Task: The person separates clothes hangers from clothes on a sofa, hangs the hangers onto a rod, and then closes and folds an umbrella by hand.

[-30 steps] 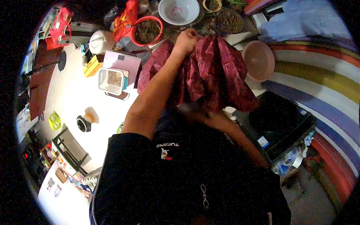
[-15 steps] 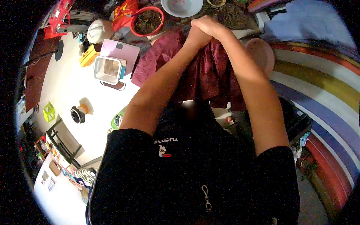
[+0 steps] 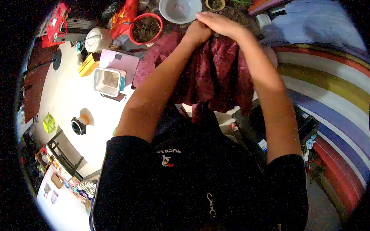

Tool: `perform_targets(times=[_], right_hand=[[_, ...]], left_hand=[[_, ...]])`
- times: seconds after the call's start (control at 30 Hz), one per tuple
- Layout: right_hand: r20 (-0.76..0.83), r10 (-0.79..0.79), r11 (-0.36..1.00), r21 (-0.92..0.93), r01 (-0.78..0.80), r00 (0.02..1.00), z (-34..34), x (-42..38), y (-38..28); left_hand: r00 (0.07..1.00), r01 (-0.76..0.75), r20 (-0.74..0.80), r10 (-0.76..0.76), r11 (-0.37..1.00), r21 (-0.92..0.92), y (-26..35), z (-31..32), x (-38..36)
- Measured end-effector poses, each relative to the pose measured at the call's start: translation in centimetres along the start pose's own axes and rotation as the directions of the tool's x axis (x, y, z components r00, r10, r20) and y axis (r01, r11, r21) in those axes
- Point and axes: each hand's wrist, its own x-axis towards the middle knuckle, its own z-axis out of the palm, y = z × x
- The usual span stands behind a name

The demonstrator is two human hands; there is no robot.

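Note:
A crumpled maroon cloth (image 3: 223, 73) hangs in folds below my hands, in front of my black shirt. My left hand (image 3: 198, 32) is closed at the cloth's upper edge, its fingertips hidden. Just to its right, my right hand (image 3: 223, 25) reaches over with its fingers stretched out to the left, the tips above my left knuckles. Its palm side and thumb are hidden.
Beyond my hands are a pale basin (image 3: 180, 19) and a red-rimmed pot (image 3: 160, 34). A clear-lidded container (image 3: 108, 82) and pink box (image 3: 129, 63) stand left. Striped fabric (image 3: 327, 81) is at right, near a black case (image 3: 308, 125).
My right hand's fingers have straightened and lifted slightly off my left hand. The cloth's hanging part has spread lower and to the right. The view has shifted slightly.

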Motion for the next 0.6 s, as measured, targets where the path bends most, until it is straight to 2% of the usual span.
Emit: perform_targets(times=[0.03, 0.07, 0.13, 0.17, 0.2, 0.27, 0.3, 0.33, 0.37, 0.4, 0.43, 0.47, 0.5, 0.53, 0.6], right_hand=[[-0.073, 0.048, 0.996, -0.065, -0.053, 0.996, -0.9, -1.2, 0.0], [-0.149, 0.089, 0.986, -0.126, -0.108, 0.985, -2.0, -2.4, -0.1], [-0.255, 0.141, 0.978, -0.117, -0.175, 0.957, -3.2, -6.0, -0.5], [-0.32, 0.144, 0.989, 0.014, -0.147, 0.937, -2.9, -7.6, 0.7], [-0.382, 0.155, 0.984, 0.143, -0.108, 0.911, -1.6, -8.9, 2.3], [-0.381, 0.254, 0.942, 0.304, -0.139, 0.889, 1.3, -11.1, 2.9], [-0.288, 0.263, 0.91, 0.391, -0.138, 0.921, 2.4, -11.4, 2.7], [-0.191, 0.26, 0.869, 0.473, -0.143, 0.946, 3.6, -11.2, 2.3], [-0.189, 0.247, 0.815, 0.571, -0.098, 0.951, 5.1, -10.7, 1.5], [-0.185, 0.233, 0.747, 0.663, -0.054, 0.955, 6.6, -9.6, 0.8], [-0.278, 0.205, 0.76, 0.649, 0.026, 0.938, 8.2, -8.2, 0.9], [-0.371, 0.177, 0.772, 0.627, 0.105, 0.912, 9.1, -7.1, 0.7], [-0.423, 0.3, 0.813, 0.583, 0.003, 0.855, 9.6, -7.0, 0.4], [-0.413, 0.314, 0.774, 0.633, 0.021, 0.855, 9.8, -6.6, 0.9], [-0.378, 0.335, 0.685, 0.726, 0.052, 0.863, 11.3, -5.7, 3.3]], left_hand=[[0.993, 0.107, 0.045, -0.112, 0.989, 0.097, 0.5, -0.6, -0.1], [0.982, 0.166, 0.077, -0.17, 0.985, 0.054, -1.0, -0.7, 0.1], [0.95, 0.283, 0.148, -0.275, 0.959, -0.032, -4.8, 0.0, 0.7], [0.904, 0.39, 0.14, -0.403, 0.914, 0.11, 0.3, -2.1, -0.1], [0.904, 0.406, 0.127, -0.408, 0.913, 0.037, 1.5, -2.5, -0.4], [0.904, 0.425, 0.104, -0.415, 0.898, -0.109, 2.7, -2.8, 0.1], [0.855, 0.509, 0.168, -0.49, 0.855, -0.099, 2.9, -3.1, 0.6], [0.857, 0.508, 0.208, -0.472, 0.844, -0.175, 1.7, -2.2, 1.0], [0.859, 0.505, 0.244, -0.451, 0.827, -0.249, -0.6, -0.3, 1.3], [0.876, 0.457, 0.25, -0.412, 0.874, -0.165, 2.0, -0.7, 1.1], [0.892, 0.403, 0.255, -0.372, 0.912, -0.08, 4.8, -1.0, 0.9], [0.874, 0.419, 0.243, -0.421, 0.906, 0.061, 5.1, -0.7, 1.0], [0.891, 0.363, 0.278, -0.359, 0.931, 0.038, 4.3, -0.7, 1.0], [0.905, 0.305, 0.308, -0.294, 0.952, 0.013, 3.6, -0.9, 1.3], [0.864, 0.319, 0.354, -0.358, 0.933, 0.166, 5.4, -1.6, 0.9]])
